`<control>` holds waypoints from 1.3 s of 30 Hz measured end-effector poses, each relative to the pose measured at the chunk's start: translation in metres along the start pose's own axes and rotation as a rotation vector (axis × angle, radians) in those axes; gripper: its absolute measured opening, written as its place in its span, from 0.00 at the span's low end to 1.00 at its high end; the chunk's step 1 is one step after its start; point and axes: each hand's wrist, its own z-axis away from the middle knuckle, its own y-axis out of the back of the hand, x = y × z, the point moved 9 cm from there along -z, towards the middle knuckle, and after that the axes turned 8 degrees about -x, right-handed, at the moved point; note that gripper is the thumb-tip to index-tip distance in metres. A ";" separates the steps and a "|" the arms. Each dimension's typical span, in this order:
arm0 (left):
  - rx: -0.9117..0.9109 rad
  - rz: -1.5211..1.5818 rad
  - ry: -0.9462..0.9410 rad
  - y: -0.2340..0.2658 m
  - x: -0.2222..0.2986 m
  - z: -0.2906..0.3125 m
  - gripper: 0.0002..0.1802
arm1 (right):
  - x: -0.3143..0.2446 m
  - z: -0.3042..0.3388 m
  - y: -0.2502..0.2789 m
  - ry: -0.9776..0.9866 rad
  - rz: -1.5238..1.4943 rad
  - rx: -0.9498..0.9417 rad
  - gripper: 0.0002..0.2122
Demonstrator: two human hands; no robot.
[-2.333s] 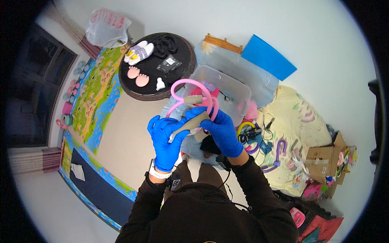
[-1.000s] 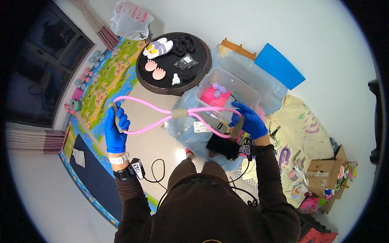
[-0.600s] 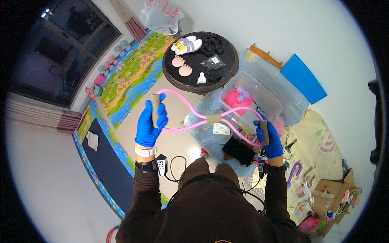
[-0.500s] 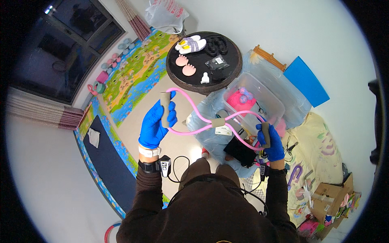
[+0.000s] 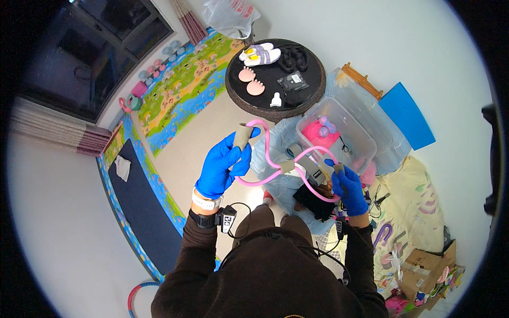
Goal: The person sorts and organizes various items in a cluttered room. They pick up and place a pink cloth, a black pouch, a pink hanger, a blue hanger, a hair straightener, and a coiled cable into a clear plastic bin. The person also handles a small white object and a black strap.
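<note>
Between my hands stretches a pink figure-eight resistance band (image 5: 267, 148) with grey-brown foam grips and a foam sleeve at its centre. My left hand (image 5: 223, 161), in a blue glove, is closed round the foam grip at one end. The blue-gloved right hand (image 5: 348, 187) is closed on the opposite grip, which its fingers mostly cover. Both loops curve loosely, the left one bent inward at its top. Behind the right loop lie a black cloth bag (image 5: 313, 200) and other small items.
Ahead, a round dark table (image 5: 270, 106) holds white shoes, black footwear, pink pads and a small packet. A clear plastic bin (image 5: 366, 135) with pink things stands to the right, beside a blue board (image 5: 407, 115). A cardboard box (image 5: 419, 267) sits lower right; a dark mat (image 5: 140, 206) lies left.
My left hand has moved right, closer to the right hand, and its grip has tilted. The band's left loop has become more bent. The view has shifted slightly.
</note>
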 end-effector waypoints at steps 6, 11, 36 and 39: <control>0.093 0.120 0.042 0.018 -0.017 -0.002 0.23 | -0.011 0.000 -0.020 -0.027 0.160 0.090 0.12; 0.099 0.287 0.070 0.033 -0.037 -0.005 0.27 | -0.018 -0.003 -0.027 0.000 0.182 0.166 0.12; -0.086 0.739 0.077 -0.025 -0.022 -0.025 0.54 | -0.011 -0.039 -0.044 -0.121 -0.514 -0.157 0.43; -0.107 0.779 0.045 -0.031 -0.017 -0.024 0.57 | -0.011 -0.039 -0.044 -0.113 -0.516 -0.199 0.44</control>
